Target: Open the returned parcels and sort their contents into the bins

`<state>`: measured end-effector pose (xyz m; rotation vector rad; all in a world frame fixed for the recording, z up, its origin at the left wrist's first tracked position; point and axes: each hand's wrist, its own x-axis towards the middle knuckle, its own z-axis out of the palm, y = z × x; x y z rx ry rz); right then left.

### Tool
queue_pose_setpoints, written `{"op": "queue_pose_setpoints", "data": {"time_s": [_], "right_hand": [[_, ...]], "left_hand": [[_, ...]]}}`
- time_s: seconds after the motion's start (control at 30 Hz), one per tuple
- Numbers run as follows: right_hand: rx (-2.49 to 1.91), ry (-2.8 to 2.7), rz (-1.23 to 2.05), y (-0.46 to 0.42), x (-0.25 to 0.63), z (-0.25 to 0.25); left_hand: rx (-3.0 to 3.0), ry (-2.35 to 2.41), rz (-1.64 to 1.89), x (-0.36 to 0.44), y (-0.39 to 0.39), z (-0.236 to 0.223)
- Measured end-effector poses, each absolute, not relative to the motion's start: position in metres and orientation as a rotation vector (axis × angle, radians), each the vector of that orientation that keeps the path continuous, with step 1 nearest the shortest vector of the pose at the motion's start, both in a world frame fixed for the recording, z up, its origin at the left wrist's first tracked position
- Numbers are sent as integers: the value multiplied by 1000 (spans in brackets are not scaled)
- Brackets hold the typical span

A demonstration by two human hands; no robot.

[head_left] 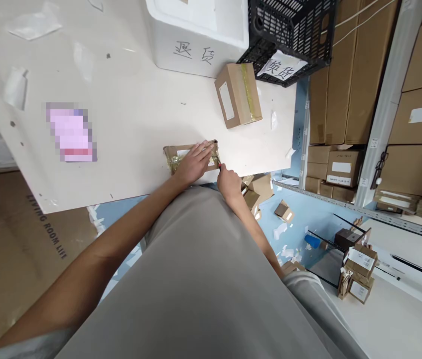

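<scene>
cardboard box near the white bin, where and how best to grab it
Grip the box likely by its labelled left side and the opposite one, from the person's side; the white bin and black crate crowd its far end.

A small, oblong cardboard box (177,155), banded with shiny yellowish tape and bearing a white label, lies flat near the edge of the white bench (132,124), partly covered by the left hand (196,162). A small red-and-dark tool (219,164), mostly hidden in the right hand (229,182), meets its right end
</scene>
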<state>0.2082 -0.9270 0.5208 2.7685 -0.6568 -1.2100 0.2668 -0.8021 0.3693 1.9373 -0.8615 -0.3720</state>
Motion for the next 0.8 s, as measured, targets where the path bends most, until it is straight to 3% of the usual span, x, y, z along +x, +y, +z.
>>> {"op": "queue_pose_setpoints", "data": {"time_s": [0.27,0.4,0.57,0.8], "right_hand": [[2856,-621,-1225,-943,199,554],[2970,-526,-1271,-951,195,566],[3077,-217,-1405,-931,203,548],[3262,91,-1400,-886,229,512]], "left_hand": [[1925,-898,-374,269,-795,374],[2098,-614,-311,278,-749,389],[2171,-253,-514,304,-692,397],[2093,-184,-616,333,-691,393]]}}
